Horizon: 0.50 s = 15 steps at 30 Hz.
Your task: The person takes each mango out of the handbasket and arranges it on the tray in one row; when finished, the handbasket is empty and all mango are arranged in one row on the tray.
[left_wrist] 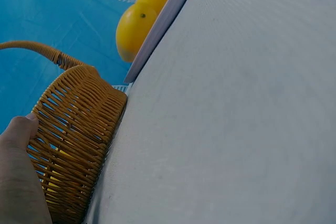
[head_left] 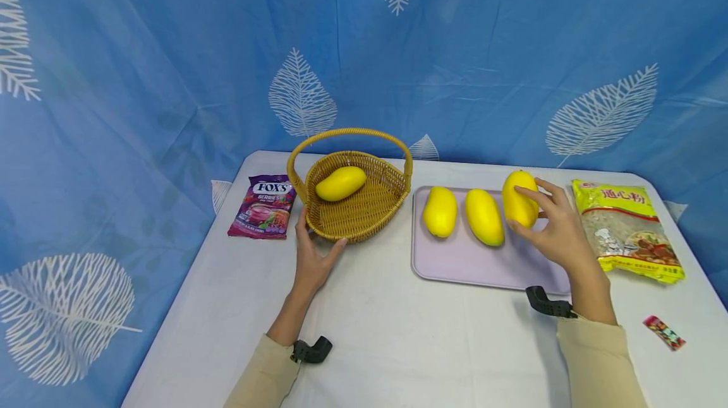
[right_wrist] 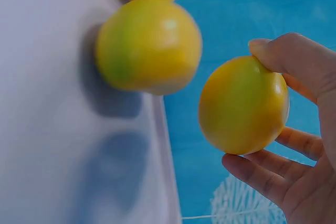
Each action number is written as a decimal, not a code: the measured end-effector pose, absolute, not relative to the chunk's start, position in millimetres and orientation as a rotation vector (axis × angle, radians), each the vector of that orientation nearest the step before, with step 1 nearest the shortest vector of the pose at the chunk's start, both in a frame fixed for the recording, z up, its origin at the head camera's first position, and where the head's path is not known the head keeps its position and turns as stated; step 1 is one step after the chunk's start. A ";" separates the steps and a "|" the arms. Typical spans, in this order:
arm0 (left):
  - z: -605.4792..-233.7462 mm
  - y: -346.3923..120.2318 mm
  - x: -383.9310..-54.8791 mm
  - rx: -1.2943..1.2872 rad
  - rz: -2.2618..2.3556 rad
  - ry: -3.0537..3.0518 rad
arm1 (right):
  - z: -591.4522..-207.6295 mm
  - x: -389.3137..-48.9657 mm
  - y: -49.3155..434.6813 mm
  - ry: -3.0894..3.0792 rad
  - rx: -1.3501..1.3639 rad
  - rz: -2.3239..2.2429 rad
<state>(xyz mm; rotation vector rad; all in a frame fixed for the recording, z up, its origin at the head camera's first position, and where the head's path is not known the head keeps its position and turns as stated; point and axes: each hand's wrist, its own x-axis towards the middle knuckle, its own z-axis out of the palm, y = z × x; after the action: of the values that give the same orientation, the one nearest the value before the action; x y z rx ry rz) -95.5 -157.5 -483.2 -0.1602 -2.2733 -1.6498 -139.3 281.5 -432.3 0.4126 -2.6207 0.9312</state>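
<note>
My right hand (head_left: 560,231) pinches a yellow mango (head_left: 520,199) between thumb and fingers. In the right wrist view this mango (right_wrist: 244,106) is held off the tray, and a shadow falls on the tray below. Two more mangoes, one at the left (head_left: 440,211) and one in the middle (head_left: 485,217), lie on the pale purple tray (head_left: 472,269). My left hand (head_left: 311,263) holds the near left side of a wicker basket (head_left: 364,218), its thumb (left_wrist: 26,127) at the rim in the left wrist view. Inside the basket lies one mango (head_left: 341,183).
A purple candy bag (head_left: 263,207) lies left of the basket. Right of the tray is a yellow food packet (head_left: 628,231), with a small red wrapper (head_left: 664,332) nearer the front. A blue leaf-patterned cloth (head_left: 455,79) hangs behind the white table (head_left: 398,345).
</note>
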 end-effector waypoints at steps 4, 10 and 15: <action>-483.3 -157.5 -95.3 -0.156 -1.648 -2.278 | -440.0 -136.7 285.8 -2.686 0.390 0.893; -482.9 -157.5 -95.2 -0.152 -1.642 -2.283 | -448.4 -136.5 289.2 -2.734 0.406 0.951; -482.6 -157.3 -95.3 -0.149 -1.646 -2.286 | -454.8 -137.7 290.7 -2.753 0.414 0.939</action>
<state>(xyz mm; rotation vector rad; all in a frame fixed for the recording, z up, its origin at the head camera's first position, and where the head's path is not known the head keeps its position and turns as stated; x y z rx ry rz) -95.3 -157.3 -482.6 -0.1485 -2.2862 -1.6462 -137.7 290.7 -454.8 0.4141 -2.7528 0.9390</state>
